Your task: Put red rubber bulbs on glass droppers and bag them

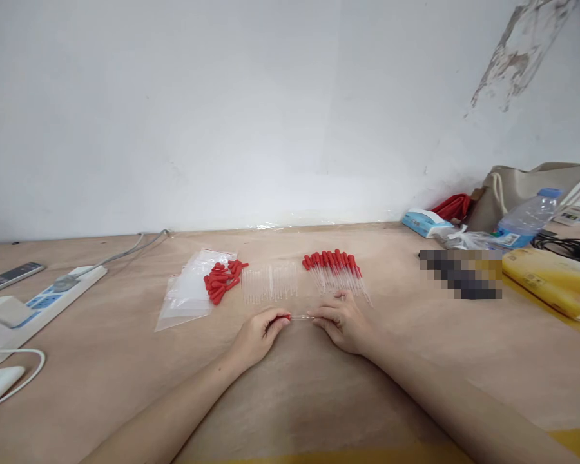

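Note:
My left hand (pixel 257 334) is closed on a red rubber dropper bulb (pixel 287 316), mostly hidden by the fingers. A thin clear dropper tube (pixel 299 317) runs level from the bulb to my right hand (pixel 345 325), which pinches its other end. How deep the tube sits in the bulb is hidden. Beyond my left hand lies a pile of loose red bulbs (pixel 221 281) on clear plastic bags (pixel 183 303). A row of bare clear tubes (pixel 269 283) lies in the middle. Past my right hand, several droppers with red bulbs (pixel 336 267) lie side by side.
At left are a power strip (pixel 72 287) with plugs and cords, a remote control (pixel 10 278) and a white mouse-like object (pixel 0 386). At right stand a tissue pack (pixel 425 222), a plastic bottle (pixel 529 216), a beige bag (pixel 517 187) and a yellow package (pixel 548 277).

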A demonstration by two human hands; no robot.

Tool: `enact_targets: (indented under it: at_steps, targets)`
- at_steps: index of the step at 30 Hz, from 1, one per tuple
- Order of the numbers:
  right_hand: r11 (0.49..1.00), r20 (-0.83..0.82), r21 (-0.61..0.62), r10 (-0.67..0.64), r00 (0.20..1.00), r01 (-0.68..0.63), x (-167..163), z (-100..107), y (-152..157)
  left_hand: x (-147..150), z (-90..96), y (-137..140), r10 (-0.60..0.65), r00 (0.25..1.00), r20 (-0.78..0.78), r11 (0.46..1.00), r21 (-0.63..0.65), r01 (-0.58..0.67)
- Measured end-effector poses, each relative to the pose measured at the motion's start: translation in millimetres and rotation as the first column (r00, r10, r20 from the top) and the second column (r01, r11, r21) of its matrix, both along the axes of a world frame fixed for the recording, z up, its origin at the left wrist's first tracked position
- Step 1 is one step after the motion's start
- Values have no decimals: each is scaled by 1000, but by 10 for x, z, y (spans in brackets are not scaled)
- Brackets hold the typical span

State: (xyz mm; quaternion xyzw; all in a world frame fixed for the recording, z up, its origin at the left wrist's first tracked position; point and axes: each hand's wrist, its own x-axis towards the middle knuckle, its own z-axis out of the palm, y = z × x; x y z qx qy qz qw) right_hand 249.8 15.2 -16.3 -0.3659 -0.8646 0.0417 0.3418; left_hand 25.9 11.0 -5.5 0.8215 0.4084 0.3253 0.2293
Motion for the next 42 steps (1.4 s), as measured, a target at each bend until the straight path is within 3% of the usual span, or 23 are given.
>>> enact_targets:
  at_steps: [7,13,29,32,36,39,40,42]
  targets:
    - [999,73,47,-1,997,-2,17,11,21,14,8,-32,-66,991,-114,990,118,80]
    - [997,102,81,-20,995,11,-21,18,-15,14,19,-46,-78,980,-183,985,140,105]
    - [998,212,-48,-36,977,48,-153,65,-62,15,21,-45,-99,971,-220,968,206,145]
    - [997,250,-58,-28,968,44,-165,115,-78,-11,13,-9,-95,973,-213,961,233,145]
    - [1000,368,18,7,930,-15,-128,262,-30,-129,31,81,-72,968,-242,934,325,150]
    - [988,332,-20,-139,933,154,-55,358,127,-256,43,151,75,981,-178,921,389,0]
    - [962,274,-81,-228,934,259,-34,379,202,-295,41,170,116,980,-159,921,386,-47]
    - [859,135,-243,-431,892,451,-15,401,369,-352,25,197,152,976,-154,929,359,-89]
